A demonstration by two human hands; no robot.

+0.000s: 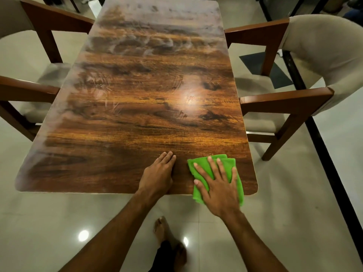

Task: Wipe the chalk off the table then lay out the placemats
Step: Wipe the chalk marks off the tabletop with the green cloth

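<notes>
The left armchair [25, 89] and right armchair [324, 55] stand on glossy tiled floor [49, 213].

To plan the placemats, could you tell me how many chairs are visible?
2: the left chair beside the table, the right chair opposite; others may be hidden past the far end.

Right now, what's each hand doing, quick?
Left hand: open, fingers together, resting flat on the table, holding nothing.
Right hand: open, fingers spread, pressing the green cloth onto the table.

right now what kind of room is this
Most likely a home dining room: a long wooden table with upholstered armchairs along both sides, on a glossy tiled floor. The right hand presses a green cloth on the table.
</notes>
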